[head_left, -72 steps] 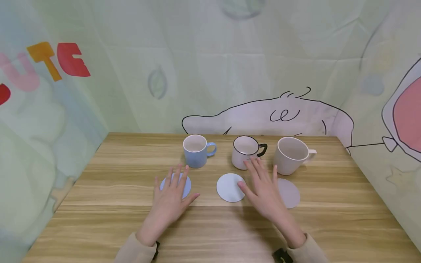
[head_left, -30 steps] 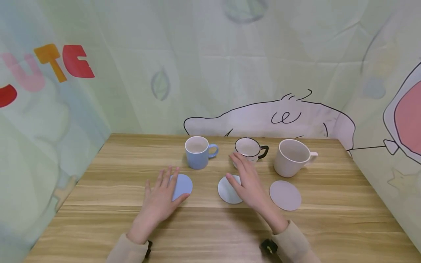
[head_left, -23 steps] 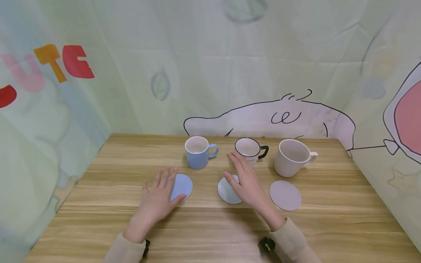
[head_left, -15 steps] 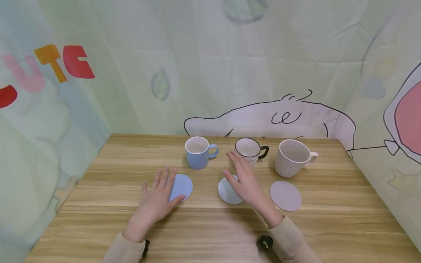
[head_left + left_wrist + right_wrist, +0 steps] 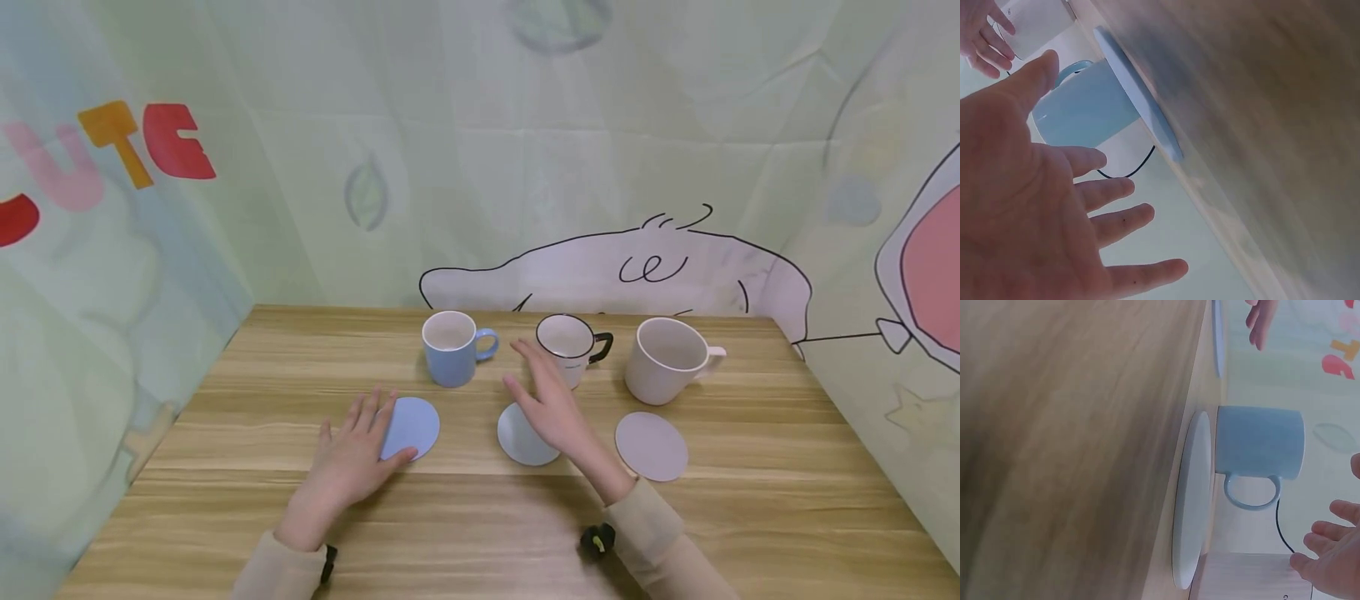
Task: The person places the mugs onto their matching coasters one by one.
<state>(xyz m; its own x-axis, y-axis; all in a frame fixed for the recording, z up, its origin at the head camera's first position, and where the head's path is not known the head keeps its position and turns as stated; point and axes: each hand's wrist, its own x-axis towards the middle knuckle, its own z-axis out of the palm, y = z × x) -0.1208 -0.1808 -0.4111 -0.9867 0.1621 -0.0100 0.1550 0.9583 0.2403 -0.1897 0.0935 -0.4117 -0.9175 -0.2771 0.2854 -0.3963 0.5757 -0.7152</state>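
My left hand [image 5: 348, 458], fingers spread, hovers over the left edge of a round blue coaster [image 5: 414, 428]; the left wrist view shows its palm with nothing in it. Behind that coaster stands a blue mug [image 5: 448, 354], handle to the right. My right hand [image 5: 553, 406] is above a round white coaster [image 5: 523, 440], partly covering it, with fingers extended. Its fingertips overlap the left side of a white mug with a black rim and black handle [image 5: 575, 370] in the head view. To the right, a larger pale mug [image 5: 658, 375] stands behind a greyish-pink coaster [image 5: 651, 447].
The wood-grain table [image 5: 465, 533] reaches back to a printed cloth backdrop [image 5: 480, 183] that also runs along both sides. Beige sleeves [image 5: 648, 525] cover the forearms, and dark straps sit at the wrists.
Both hands have shifted left. The right hand moved from between the white and greyish-pink coasters to over the white one; the left uncovered more of the blue coaster. Mugs and coasters stayed put.
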